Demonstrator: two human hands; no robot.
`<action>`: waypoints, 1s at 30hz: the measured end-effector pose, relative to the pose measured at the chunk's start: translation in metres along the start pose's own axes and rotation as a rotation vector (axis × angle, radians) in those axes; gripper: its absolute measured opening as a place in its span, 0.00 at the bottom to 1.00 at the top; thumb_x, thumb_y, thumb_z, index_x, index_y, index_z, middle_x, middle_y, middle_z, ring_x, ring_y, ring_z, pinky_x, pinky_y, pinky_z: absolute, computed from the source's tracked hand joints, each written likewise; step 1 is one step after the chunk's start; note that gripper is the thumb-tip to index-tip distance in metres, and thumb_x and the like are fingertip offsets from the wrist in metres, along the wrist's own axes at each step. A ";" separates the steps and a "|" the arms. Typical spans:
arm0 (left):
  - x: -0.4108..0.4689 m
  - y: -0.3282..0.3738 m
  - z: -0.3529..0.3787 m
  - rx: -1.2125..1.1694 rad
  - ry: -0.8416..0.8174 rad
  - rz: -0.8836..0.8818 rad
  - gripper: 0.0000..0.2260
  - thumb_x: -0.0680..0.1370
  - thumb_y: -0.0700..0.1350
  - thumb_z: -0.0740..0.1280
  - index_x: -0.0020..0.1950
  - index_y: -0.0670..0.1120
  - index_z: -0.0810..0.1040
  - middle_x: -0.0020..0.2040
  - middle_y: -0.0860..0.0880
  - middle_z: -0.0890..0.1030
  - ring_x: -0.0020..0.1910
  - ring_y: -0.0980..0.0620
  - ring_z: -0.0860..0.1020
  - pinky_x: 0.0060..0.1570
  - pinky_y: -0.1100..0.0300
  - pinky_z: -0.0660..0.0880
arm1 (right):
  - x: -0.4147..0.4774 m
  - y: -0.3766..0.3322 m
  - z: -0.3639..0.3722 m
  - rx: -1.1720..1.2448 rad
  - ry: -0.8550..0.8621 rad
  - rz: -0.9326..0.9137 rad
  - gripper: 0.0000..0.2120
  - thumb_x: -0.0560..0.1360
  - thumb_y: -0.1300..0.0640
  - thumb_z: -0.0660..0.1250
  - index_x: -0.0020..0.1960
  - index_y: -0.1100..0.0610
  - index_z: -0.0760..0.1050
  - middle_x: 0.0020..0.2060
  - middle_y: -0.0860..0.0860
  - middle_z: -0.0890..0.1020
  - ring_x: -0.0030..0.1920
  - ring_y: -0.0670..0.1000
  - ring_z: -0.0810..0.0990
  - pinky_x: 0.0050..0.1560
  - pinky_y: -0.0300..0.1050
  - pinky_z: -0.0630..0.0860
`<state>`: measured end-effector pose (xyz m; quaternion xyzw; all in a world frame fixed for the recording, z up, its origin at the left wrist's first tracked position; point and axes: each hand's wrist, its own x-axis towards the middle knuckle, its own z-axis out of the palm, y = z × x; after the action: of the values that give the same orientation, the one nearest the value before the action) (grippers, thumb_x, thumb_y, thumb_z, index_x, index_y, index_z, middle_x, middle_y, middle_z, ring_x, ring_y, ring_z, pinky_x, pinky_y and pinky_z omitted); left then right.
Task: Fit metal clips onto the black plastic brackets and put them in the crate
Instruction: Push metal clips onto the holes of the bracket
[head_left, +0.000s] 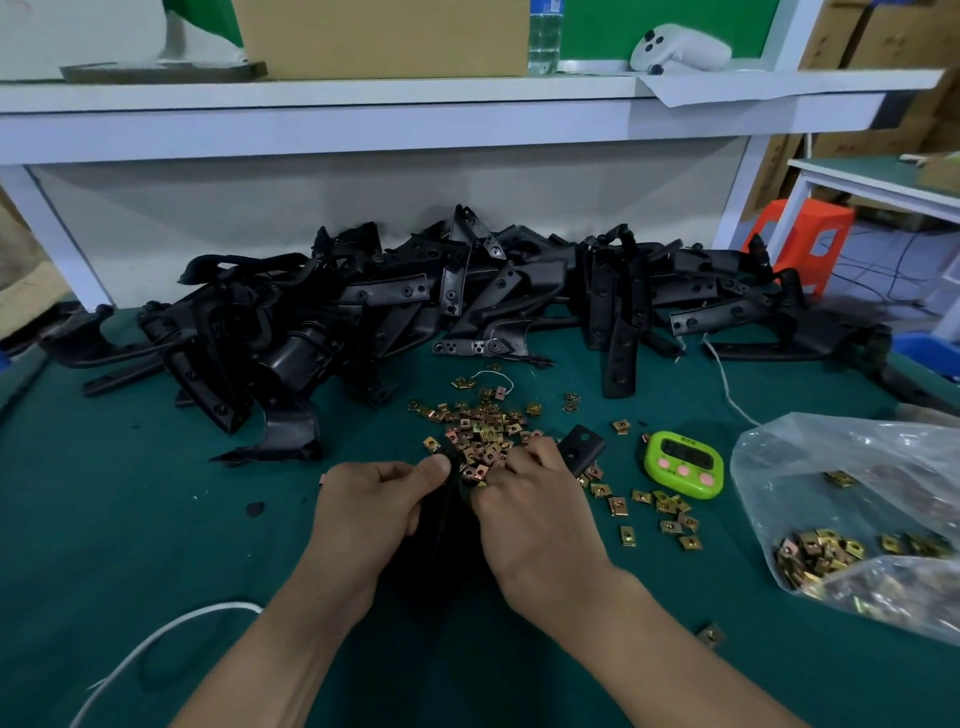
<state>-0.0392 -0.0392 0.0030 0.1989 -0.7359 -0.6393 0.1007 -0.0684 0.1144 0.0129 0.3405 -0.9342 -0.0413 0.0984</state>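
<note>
1. The left hand (374, 499) and right hand (535, 519) meet low over the green table (156, 545), the fingers of both curled tight on one black bracket (582, 449)
2. Its long axis runs from near the person toward the far right, and its far end pokes out past the right knuckles
3. A metal clip (475, 472) sits at the right fingertips (apparently being pushed on), with loose clips (483, 431) just beyond
4. The timer (683, 462) lettering is unreadable, and no crate is in view

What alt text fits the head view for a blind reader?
Left hand and right hand grip a black bracket at a heap of metal clips on the green table. Behind, a bracket pile; right, a green timer and bag of clips.
</note>
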 end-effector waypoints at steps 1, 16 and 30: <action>-0.001 0.000 0.000 0.009 0.000 0.018 0.23 0.74 0.52 0.76 0.26 0.43 0.73 0.23 0.49 0.65 0.23 0.53 0.60 0.22 0.64 0.60 | 0.000 0.000 0.000 -0.005 0.002 0.006 0.07 0.75 0.55 0.63 0.41 0.51 0.77 0.42 0.51 0.82 0.52 0.54 0.71 0.64 0.52 0.56; -0.007 0.010 -0.002 -0.091 -0.184 0.126 0.04 0.77 0.48 0.75 0.49 0.51 0.88 0.30 0.52 0.67 0.29 0.55 0.60 0.27 0.67 0.60 | 0.000 0.014 -0.004 0.010 -0.021 0.097 0.09 0.70 0.60 0.66 0.41 0.48 0.69 0.44 0.48 0.81 0.53 0.53 0.73 0.61 0.52 0.59; -0.010 -0.007 0.018 0.756 -0.156 0.423 0.04 0.75 0.54 0.75 0.48 0.61 0.86 0.48 0.62 0.79 0.53 0.59 0.74 0.55 0.55 0.74 | 0.000 0.065 0.010 0.087 0.186 0.363 0.15 0.67 0.68 0.61 0.41 0.47 0.73 0.39 0.46 0.79 0.45 0.51 0.71 0.54 0.46 0.56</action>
<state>-0.0358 -0.0197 -0.0053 0.0180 -0.9481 -0.3034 0.0937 -0.1110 0.1638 0.0128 0.1728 -0.9680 0.0492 0.1753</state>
